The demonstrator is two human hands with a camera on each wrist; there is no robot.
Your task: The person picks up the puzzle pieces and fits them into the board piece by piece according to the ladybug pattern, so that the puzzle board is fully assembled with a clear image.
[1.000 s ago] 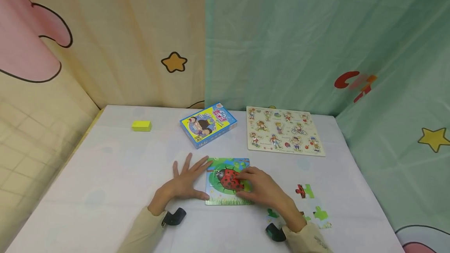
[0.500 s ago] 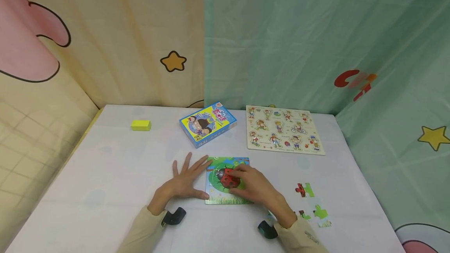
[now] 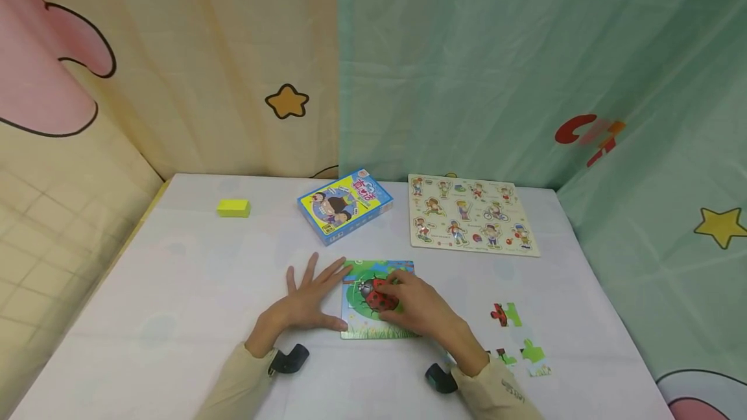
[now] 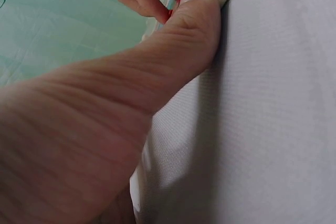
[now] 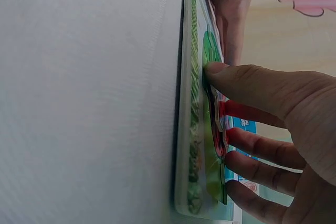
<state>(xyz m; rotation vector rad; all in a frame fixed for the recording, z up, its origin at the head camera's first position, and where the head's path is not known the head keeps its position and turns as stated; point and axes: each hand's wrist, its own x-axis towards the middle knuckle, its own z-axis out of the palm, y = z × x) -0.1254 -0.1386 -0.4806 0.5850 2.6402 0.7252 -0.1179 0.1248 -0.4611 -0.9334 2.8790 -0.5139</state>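
A square ladybug jigsaw board (image 3: 373,330) lies near the middle of the table. My left hand (image 3: 309,303) is spread flat beside it, its thumb and fingertips at the board's left edge. My right hand (image 3: 423,306) reaches over the board from the right, its thumb and fingers bent. In the right wrist view, my right thumb and fingers pinch a jigsaw piece (image 5: 218,124) with red and green on it, right at the board's surface. Part of the ladybug picture is hidden under that hand.
Several loose jigsaw pieces (image 3: 532,352) lie right of my right wrist. Behind the board stand a blue and yellow box (image 3: 344,207) and a wooden picture board (image 3: 474,216). A yellow block (image 3: 233,208) sits at the back left.
My right hand has moved a little left over the ladybug, then stayed nearly in place. My left hand keeps its position at the board's edge.
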